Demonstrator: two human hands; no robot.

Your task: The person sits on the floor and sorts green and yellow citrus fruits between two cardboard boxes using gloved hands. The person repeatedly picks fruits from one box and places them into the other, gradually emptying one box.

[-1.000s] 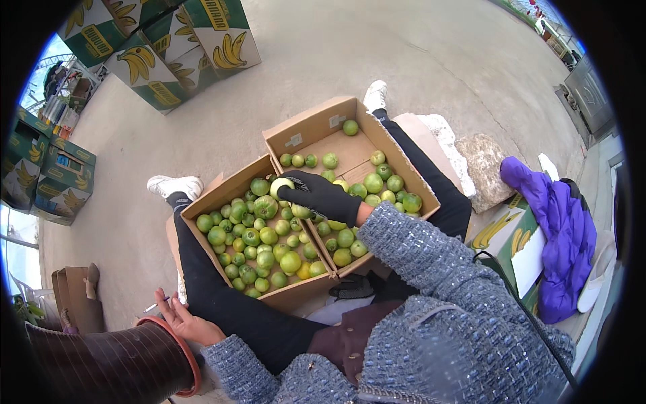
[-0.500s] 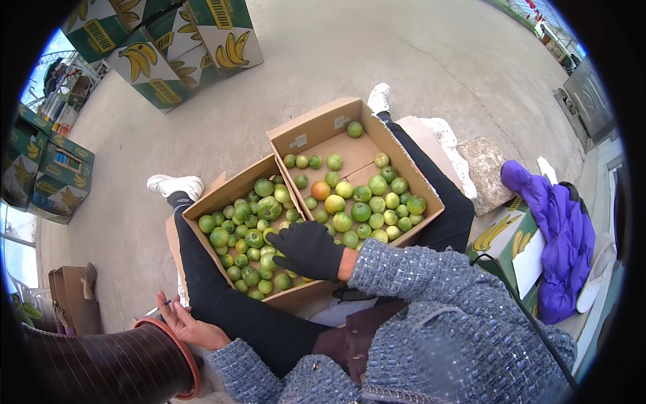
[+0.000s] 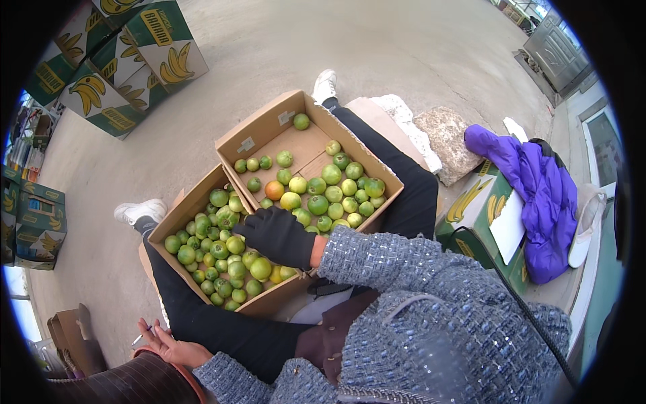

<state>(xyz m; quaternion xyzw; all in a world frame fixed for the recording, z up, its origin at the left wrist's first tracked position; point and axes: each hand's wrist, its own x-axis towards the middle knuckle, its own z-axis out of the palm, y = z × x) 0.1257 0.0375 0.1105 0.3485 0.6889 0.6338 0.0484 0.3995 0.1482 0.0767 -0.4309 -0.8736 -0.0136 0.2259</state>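
Observation:
Two open cardboard boxes stand side by side between my legs. The left box [image 3: 161, 240] is heaped with green tomatoes [image 3: 219, 250]; the right box [image 3: 233, 131] holds a looser spread of green ones and one orange tomato [image 3: 274, 190]. My right hand [image 3: 281, 237], in a black glove, reaches over the inner side of the left box with its fingers bent down among the tomatoes. Its palm side is hidden, so anything within the grip does not show. Low at the left, my bare left hand [image 3: 171, 347] holds a cigarette [image 3: 139, 339] between its fingers.
Stacked banana boxes [image 3: 128, 71] stand at the far left, more [image 3: 40, 225] below them. A dark brown round container [image 3: 128, 382] is under my left hand. To my right are a rough stone block [image 3: 449, 138], a banana box [image 3: 471, 209] and a purple jacket [image 3: 531, 202].
The view has turned, so the boxes appear farther left. My right hand has moved up slightly across the left box, toward the divider. My left hand still holds the cigarette.

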